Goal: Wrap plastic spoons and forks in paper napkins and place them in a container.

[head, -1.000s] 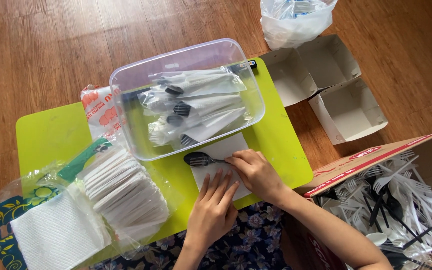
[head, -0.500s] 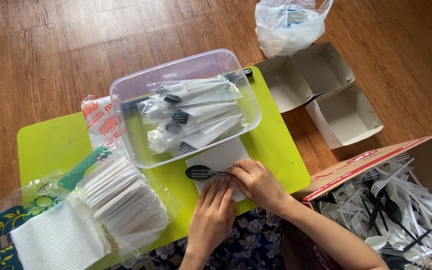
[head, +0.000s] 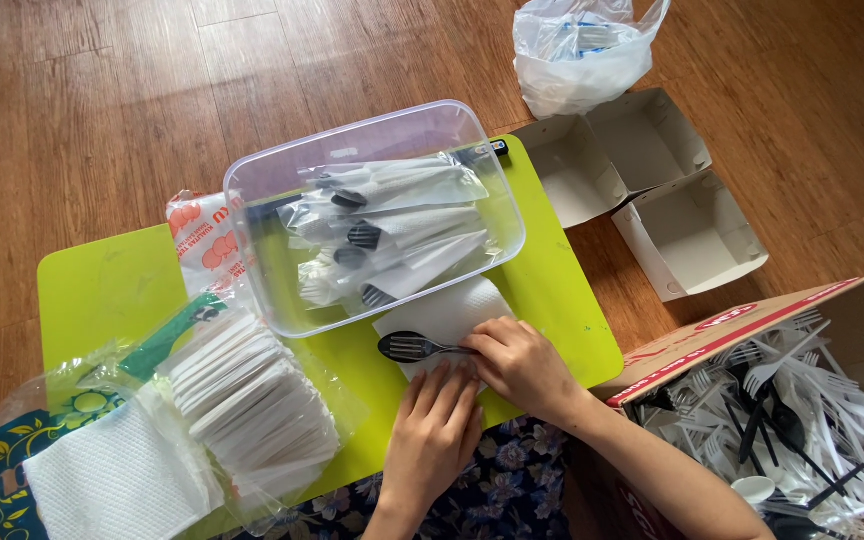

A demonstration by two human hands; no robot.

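Observation:
A white paper napkin point(head: 444, 312) lies on the lime-green table point(head: 102, 290) near its front edge. On it rest a black plastic spoon point(head: 400, 347) and a white fork, stacked together. My right hand point(head: 520, 362) pinches their handles against the napkin. My left hand point(head: 434, 432) lies flat with its fingertips on the napkin's near edge. Just beyond stands a clear plastic tub point(head: 282, 185) with several bagged napkin-and-cutlery sets inside.
A stack of folded white napkins point(head: 252, 400) in loose plastic sits to the left, with more napkins point(head: 117, 480) in a patterned pack. A cardboard box point(head: 742, 335) of black and white cutlery stands on the right. Open white paper boxes point(head: 652, 190) and a plastic bag point(head: 577, 50) lie on the wooden floor.
Both hands have stayed on the napkin while the fingers shifted a little along the cutlery handles. The camera view has drifted slightly.

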